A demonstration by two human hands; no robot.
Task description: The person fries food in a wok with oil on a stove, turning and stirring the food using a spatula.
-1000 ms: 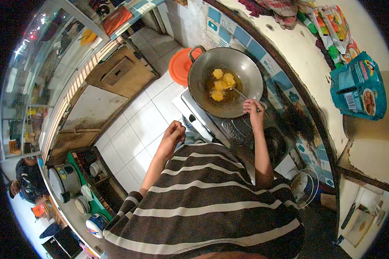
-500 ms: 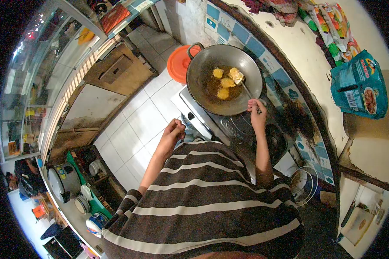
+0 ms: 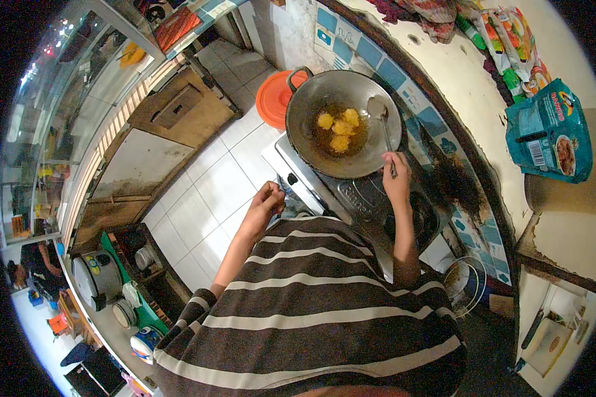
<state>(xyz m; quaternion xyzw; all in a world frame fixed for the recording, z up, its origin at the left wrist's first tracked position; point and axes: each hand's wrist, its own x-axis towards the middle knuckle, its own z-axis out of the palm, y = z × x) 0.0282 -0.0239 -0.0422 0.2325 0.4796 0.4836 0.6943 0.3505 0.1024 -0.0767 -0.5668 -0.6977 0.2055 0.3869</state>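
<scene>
Four golden fried pieces point(image 3: 340, 143) sat close together in shallow oil point(image 3: 322, 137), at the bottom of the big wok point(image 3: 361, 83). I judged that its sloping sides had gathered them there. My metal spatula point(image 3: 377, 107) was apart from them, its head over the side nearest the tiled wall point(image 3: 433, 121). My right hand point(image 3: 396, 173) had its grip closed around the far end of the handle, just by the rim, probably to keep my fingers clear of the hot oil. My left hand point(image 3: 267, 198) hung in front of my striped shirt point(image 3: 311, 291), fingers curled in; the palm was hidden, so I could not tell whether that grip had hold of anything.

The wok rested on the stove point(image 3: 301, 177), with the other burner point(image 3: 414, 221) beside my right forearm. Its loop handle point(image 3: 300, 78) pointed away from me, near a round orange thing point(image 3: 271, 99). The wall, dark with soot, stood close on my right and seemed to limit any outward swing. Beyond it, a teal pouch point(image 3: 551, 135) and bright packets point(image 3: 510, 49) lay on the pale counter point(image 3: 473, 83), out of my arm's way.
</scene>
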